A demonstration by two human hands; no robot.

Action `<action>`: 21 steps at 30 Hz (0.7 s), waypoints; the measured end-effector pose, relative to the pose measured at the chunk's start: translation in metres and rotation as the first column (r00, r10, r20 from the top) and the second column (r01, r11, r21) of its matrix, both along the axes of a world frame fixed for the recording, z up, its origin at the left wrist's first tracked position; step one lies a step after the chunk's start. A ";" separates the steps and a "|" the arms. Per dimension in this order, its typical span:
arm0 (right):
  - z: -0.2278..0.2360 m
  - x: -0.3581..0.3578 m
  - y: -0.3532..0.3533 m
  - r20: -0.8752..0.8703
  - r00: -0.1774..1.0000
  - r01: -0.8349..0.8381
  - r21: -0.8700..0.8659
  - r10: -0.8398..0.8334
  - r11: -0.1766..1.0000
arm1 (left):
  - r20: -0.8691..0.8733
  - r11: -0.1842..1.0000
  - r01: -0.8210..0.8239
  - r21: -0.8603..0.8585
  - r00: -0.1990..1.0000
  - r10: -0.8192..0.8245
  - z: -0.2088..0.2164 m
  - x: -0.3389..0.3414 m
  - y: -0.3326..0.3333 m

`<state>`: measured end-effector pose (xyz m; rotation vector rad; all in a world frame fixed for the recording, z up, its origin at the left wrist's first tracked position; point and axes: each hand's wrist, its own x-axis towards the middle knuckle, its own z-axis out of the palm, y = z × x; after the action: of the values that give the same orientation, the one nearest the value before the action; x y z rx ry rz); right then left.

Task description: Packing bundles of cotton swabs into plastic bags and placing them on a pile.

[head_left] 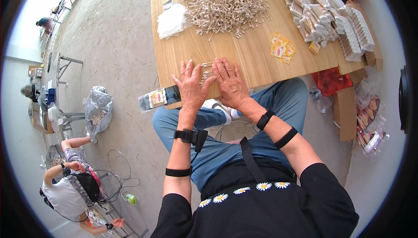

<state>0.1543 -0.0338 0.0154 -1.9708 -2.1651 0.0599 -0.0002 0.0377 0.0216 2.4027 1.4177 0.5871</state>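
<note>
Between my two hands a small group of cotton swabs (206, 73) lies on the wooden table near its front edge. My left hand (191, 86) rests at the left side of the swabs, palm down with fingers stretched out. From the right, my right hand (230, 85) lies palm down, its fingers extended and touching or just over the swab ends. Whether any swabs sit under the palms is hidden. Beside my left hand, a clear packet (157, 99) with a yellow and white label lies at the table's left corner, next to something dark.
A large heap of loose cotton swabs (228, 11) covers the table's far part, with white plastic bags (172, 21) to its left. Yellow cards (283, 48) lie at right, before stacked swab packs (311, 13). A cardboard box (344, 115) stands below right. Another person (72, 190) works at lower left.
</note>
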 end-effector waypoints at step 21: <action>-0.001 0.002 -0.001 -0.037 0.999 0.000 0.035 0.001 0.999 | 0.303 0.969 0.195 -0.151 0.942 -0.142 -0.003 0.001 -0.018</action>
<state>0.1560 -0.0344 0.0140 -1.9345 -2.1291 0.0579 0.0012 0.0193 0.0191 2.1634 1.0803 0.7029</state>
